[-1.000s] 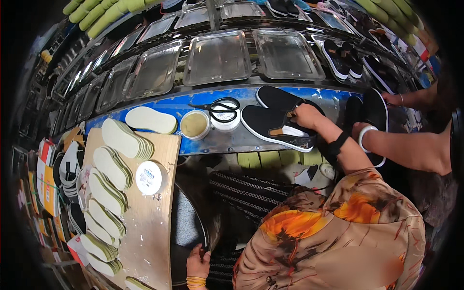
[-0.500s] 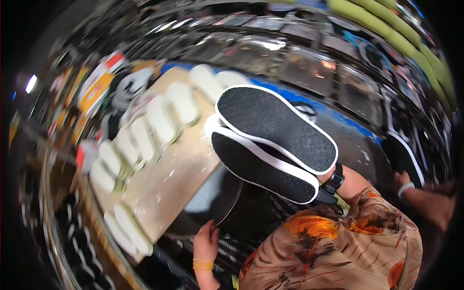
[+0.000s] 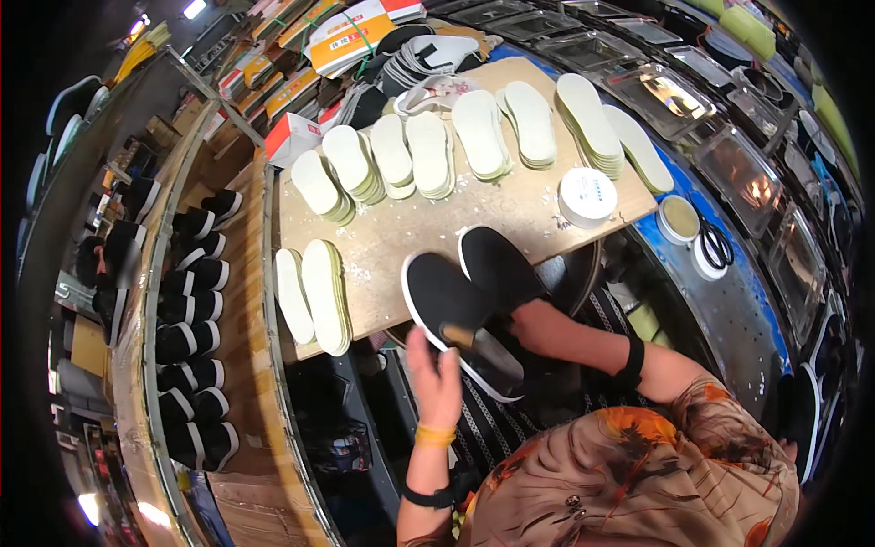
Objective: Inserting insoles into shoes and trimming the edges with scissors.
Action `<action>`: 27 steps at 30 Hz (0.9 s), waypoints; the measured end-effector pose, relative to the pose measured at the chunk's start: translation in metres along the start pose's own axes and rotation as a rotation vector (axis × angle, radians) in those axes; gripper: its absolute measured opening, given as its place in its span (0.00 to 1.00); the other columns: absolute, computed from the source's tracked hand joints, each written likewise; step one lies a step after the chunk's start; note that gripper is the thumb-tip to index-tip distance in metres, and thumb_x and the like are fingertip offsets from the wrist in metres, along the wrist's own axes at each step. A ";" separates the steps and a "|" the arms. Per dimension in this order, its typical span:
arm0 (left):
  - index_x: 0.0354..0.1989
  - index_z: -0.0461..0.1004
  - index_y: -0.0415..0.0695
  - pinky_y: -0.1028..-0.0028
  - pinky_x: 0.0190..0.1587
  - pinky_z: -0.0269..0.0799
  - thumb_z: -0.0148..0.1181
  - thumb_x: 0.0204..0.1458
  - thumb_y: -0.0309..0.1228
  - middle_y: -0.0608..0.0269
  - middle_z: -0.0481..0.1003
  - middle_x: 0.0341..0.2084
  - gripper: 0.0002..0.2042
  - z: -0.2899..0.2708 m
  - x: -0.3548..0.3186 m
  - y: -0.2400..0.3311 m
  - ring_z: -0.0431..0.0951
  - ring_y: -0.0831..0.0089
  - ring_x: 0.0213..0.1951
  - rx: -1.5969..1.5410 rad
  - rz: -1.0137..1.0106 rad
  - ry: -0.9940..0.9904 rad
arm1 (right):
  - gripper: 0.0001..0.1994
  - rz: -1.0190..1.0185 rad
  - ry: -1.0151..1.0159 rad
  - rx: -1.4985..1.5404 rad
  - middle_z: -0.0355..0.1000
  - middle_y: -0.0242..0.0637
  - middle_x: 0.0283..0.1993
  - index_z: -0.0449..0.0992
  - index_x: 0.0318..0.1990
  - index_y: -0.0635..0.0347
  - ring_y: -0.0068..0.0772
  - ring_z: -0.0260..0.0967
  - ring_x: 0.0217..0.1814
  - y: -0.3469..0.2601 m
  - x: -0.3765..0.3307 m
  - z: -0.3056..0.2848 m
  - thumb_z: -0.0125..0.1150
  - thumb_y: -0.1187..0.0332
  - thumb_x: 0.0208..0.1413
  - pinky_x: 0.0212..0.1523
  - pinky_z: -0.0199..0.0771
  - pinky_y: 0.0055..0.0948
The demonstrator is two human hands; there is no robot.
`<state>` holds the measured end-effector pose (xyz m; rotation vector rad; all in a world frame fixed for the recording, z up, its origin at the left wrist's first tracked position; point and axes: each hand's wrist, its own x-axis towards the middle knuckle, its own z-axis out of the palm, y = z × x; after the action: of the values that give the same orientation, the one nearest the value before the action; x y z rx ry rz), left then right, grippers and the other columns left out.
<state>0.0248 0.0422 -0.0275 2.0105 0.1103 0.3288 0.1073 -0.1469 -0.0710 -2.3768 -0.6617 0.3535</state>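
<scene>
- Wooden board (image 3: 428, 228) lies flat like a work table, and rows of pale foam insoles (image 3: 428, 150) sit on it in neat stacks.
- More black shoes with white edges (image 3: 196, 301) stand in a line on a wooden shelf at the person's left.
- A round white tub lid (image 3: 587, 195) rests near the far right corner of the board.
- Black scissors (image 3: 715, 246) and a small round tin (image 3: 678, 219) lie on the blue metal bench (image 3: 729, 301) beside the board.
- Two black cloth slip-on shoes with white soles (image 3: 465, 292) are side by side at the near edge of the board, partly over the person's lap.
- The shoes look light and soft. I think the cloth top would bend and squash, but the sole would stay a bit stiffer. The sole edge or the heel seems the best place to hold them.
- The left hand (image 3: 436, 374) is at the near end of the left shoe. Its fingers are partly curled, not a tight fist, and they touch the shoe's opening.
- A small tool with a wooden handle (image 3: 465, 335) pokes out of that shoe, just by the left hand.
- The right hand (image 3: 521, 314) is under or behind the other shoe and mostly hidden. I cannot tell how far open it is, but it seems to hold that shoe.
</scene>
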 end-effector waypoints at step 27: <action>0.31 0.70 0.38 0.62 0.43 0.68 0.55 0.42 0.32 0.47 0.70 0.37 0.11 -0.101 0.378 -0.091 0.72 0.53 0.39 1.152 0.240 -0.224 | 0.10 -0.672 0.187 -0.635 0.71 0.42 0.25 0.75 0.20 0.59 0.46 0.70 0.32 -0.077 0.386 -0.055 0.48 0.66 0.44 0.34 0.70 0.40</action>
<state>0.3646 0.2539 0.0019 3.2010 -0.1205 0.1895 0.4246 0.0855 -0.0117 -2.5015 -1.5885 -0.4259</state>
